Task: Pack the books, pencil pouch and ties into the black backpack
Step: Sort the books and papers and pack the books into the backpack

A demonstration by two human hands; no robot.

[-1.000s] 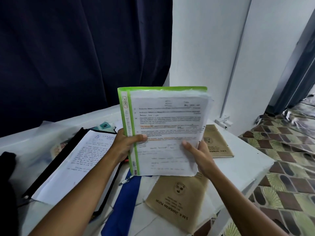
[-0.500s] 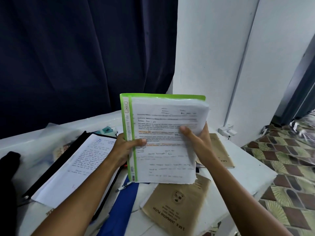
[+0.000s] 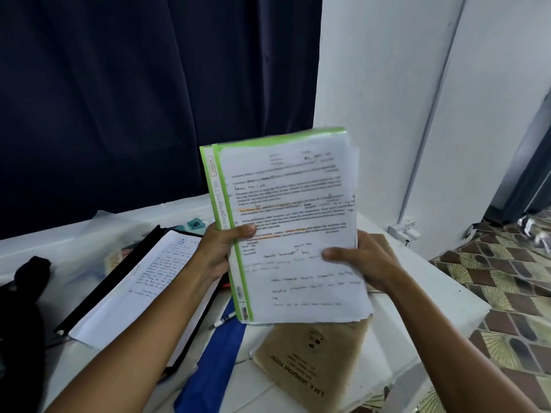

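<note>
green file (image 3: 286, 222) tilted leftward now, both hands (image 3: 362, 260) gripping

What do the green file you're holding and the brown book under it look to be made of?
Green file: likely thin glossy plastic, since the printed sheets show through its clear front; the loose pages look like plain matte paper. Brown book: apparently a matte kraft-paper cover, dull tan with black print and no shine.

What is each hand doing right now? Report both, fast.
Left hand: grips the green file at its spine, thumb across the front.
Right hand: grips the same file's right edge.
</note>
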